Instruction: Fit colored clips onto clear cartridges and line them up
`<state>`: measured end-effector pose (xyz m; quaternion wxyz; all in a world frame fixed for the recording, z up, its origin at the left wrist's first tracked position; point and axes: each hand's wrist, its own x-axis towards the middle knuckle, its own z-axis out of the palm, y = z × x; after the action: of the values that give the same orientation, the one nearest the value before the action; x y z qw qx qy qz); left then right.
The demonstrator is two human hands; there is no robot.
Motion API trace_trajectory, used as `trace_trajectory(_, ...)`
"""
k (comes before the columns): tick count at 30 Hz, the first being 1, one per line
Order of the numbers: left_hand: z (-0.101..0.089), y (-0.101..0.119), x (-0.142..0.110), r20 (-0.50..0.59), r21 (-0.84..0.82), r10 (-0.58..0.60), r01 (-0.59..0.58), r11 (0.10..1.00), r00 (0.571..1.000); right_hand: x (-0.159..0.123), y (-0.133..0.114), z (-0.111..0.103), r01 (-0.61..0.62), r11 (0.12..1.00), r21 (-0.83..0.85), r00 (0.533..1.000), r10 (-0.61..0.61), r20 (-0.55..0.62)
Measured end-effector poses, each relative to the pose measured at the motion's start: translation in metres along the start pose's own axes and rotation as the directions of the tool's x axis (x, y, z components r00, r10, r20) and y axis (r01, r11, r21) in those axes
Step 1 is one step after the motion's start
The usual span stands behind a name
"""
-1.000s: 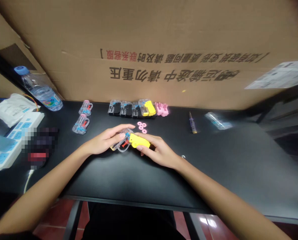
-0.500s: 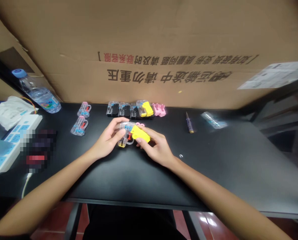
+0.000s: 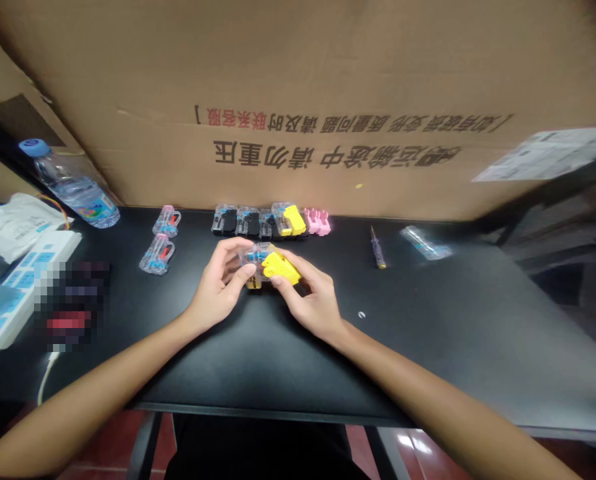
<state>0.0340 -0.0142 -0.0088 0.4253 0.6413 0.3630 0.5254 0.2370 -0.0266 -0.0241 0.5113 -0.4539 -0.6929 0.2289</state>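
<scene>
Both my hands hold one small toy gun (image 3: 269,265) just above the black table (image 3: 428,333). It has a clear plastic body with blue and red inner parts and a yellow front half. My left hand (image 3: 218,287) grips the clear end, fingers curled round it. My right hand (image 3: 311,297) pinches the yellow end from below and the side. A row of similar pieces (image 3: 258,221), clear, black and yellow, lies along the table's far edge, with pink pieces (image 3: 318,222) at its right end.
Two clear toy guns (image 3: 161,240) lie far left. A water bottle (image 3: 71,187), white bag (image 3: 15,223) and power strip (image 3: 8,293) sit at the left. A screwdriver (image 3: 377,248), a small clear packet (image 3: 425,243) and a tiny ring (image 3: 361,314) lie right. A big cardboard box (image 3: 328,100) stands behind.
Both hands have lifted the toy gun off the table and tipped it up, moving it a little farther away. The pink washers beyond it are now hidden.
</scene>
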Motion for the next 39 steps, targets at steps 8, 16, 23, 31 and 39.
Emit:
trace_trajectory(8, -0.003, -0.003, -0.001, 0.017, -0.088, 0.097, -0.095, 0.992, 0.995, 0.004, -0.001, -0.008, -0.162, 0.937, 0.310, 0.981, 0.119, 0.153)
trace_trajectory(16, -0.014, 0.001, 0.006, 0.177, -0.240, -0.057, 0.099, 0.966, 0.983, 0.006, 0.000, -0.015, -0.142, 0.941, 0.308, 0.972, 0.074, 0.224)
trace_trajectory(23, -0.023, 0.007, 0.011, 0.254, -0.190, -0.066, 0.116, 0.975, 0.965, 0.013, 0.001, -0.026, 0.028, 0.986, 0.166, 0.956, -0.075, 0.283)
trace_trajectory(31, -0.026, 0.010, 0.011, 0.265, -0.130, -0.035, 0.072, 0.989, 0.964, 0.015, 0.000, -0.033, -0.005, 0.989, 0.149, 0.935, -0.048, 0.352)
trace_trajectory(39, -0.027, -0.001, 0.010, 0.262, -0.256, -0.082, 0.151, 0.955, 0.962, 0.010, 0.004, -0.026, -0.171, 0.958, 0.231, 0.934, 0.083, 0.348)
